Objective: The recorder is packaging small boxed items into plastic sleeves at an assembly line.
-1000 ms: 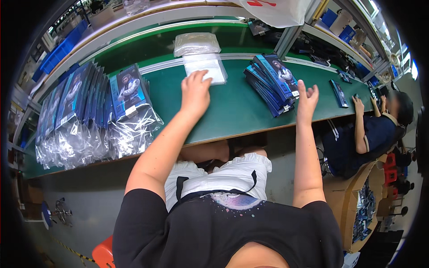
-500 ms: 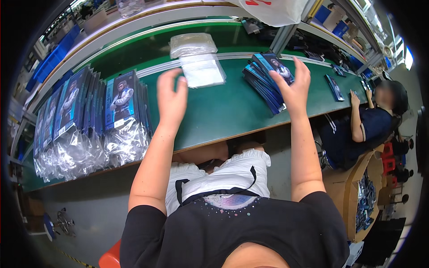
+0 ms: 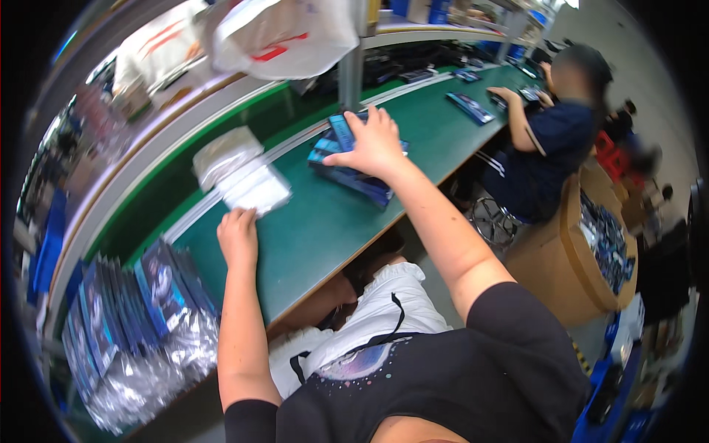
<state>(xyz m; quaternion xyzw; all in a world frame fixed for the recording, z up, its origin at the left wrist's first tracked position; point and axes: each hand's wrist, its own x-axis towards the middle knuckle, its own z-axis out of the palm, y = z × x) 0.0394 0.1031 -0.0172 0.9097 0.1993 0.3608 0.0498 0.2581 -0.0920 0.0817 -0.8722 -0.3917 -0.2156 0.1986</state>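
Note:
My right hand (image 3: 377, 144) is over a fanned stack of dark blue flat boxes (image 3: 346, 176), its fingers spread wide; whether it touches the top box I cannot tell. My left hand (image 3: 238, 238) is lowered at the near left corner of a pile of clear plastic bags (image 3: 255, 188), fingers bent and slightly blurred. Whether it pinches a bag does not show. At the left stand rows of upright dark blue packages (image 3: 159, 284) printed with a figure, their lower parts wrapped in crinkled clear plastic (image 3: 148, 380).
The green table (image 3: 295, 258) runs from lower left to upper right. Along its far edge stands a shelf post (image 3: 350, 77) with a white bag (image 3: 284, 37) beside it. A co-worker (image 3: 557, 125) sits at the right, near a loose box (image 3: 470, 108) and a large carton (image 3: 543, 273) of blue packages.
The view has turned rightward. My left hand has come down from the air to the bags' near edge, its fingers more bent. My right hand has moved over the box stack, still spread.

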